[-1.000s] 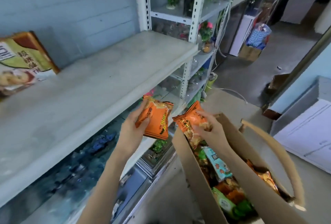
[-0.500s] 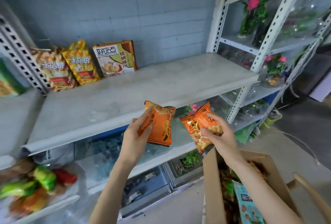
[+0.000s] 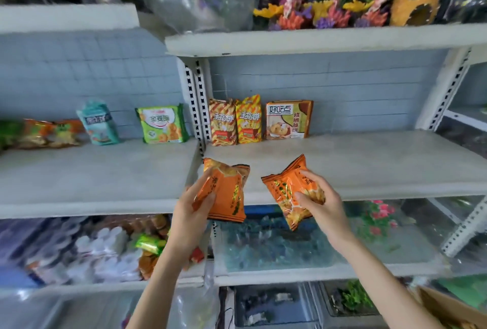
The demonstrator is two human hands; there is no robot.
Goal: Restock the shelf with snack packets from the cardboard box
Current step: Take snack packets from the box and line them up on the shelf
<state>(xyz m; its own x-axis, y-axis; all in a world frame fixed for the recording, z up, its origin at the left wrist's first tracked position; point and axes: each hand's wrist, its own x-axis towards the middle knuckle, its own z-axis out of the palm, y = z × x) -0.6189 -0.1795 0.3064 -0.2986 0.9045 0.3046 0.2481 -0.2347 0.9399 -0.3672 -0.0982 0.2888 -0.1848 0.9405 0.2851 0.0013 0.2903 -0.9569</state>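
Our left grip [image 3: 189, 212] clasps one orange snack packet [image 3: 229, 191] and our right grip [image 3: 324, 205] a second packet [image 3: 283, 189], both at the shelf [image 3: 369, 162] front edge. Bare board lies open toward 2 o'clock. The cardboard box [image 3: 448, 310] now shows only a corner at 5 o'clock.

On the shelf [image 3: 342, 160] at mid-frame, the left striped packet [image 3: 222, 122] and the right striped packet [image 3: 249, 119] each read 手指饼. The brown-and-cream packet [image 3: 288, 119] beside them reads 好吃点 and 核桃酥饼. The green packet [image 3: 162, 124] seems to read 金麦圆. Print on the teal packet [image 3: 98, 123], the left orange packet [image 3: 226, 191] and the right orange packet [image 3: 287, 191] is illegible.
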